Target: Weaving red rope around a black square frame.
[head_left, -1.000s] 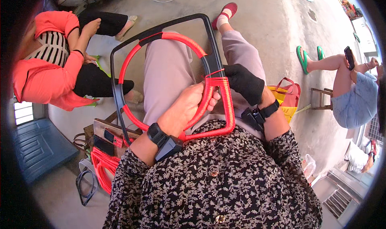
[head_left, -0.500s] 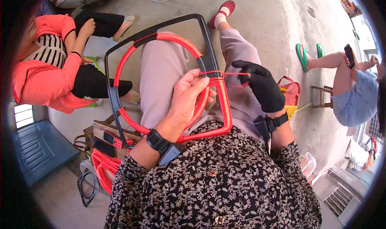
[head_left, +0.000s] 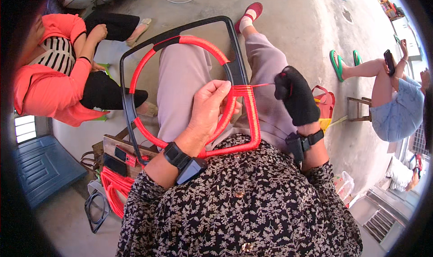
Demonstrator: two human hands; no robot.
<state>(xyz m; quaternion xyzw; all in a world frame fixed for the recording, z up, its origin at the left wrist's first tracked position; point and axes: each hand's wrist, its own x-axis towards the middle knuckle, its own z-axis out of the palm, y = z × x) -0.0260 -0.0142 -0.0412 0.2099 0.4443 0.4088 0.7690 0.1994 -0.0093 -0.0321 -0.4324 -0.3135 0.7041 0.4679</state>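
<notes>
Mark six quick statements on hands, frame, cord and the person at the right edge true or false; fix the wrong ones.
1. The right hand wears a black glove. True.
2. The left hand wears one too. False: the left hand has no glove.
3. Red cord runs from the frame to the right hand. True.
4. The frame lies on the floor. False: the left hand holds it over the lap.
5. The person at the right edge holds a phone. True.
6. That person wears red shoes. False: green sandals.
</notes>
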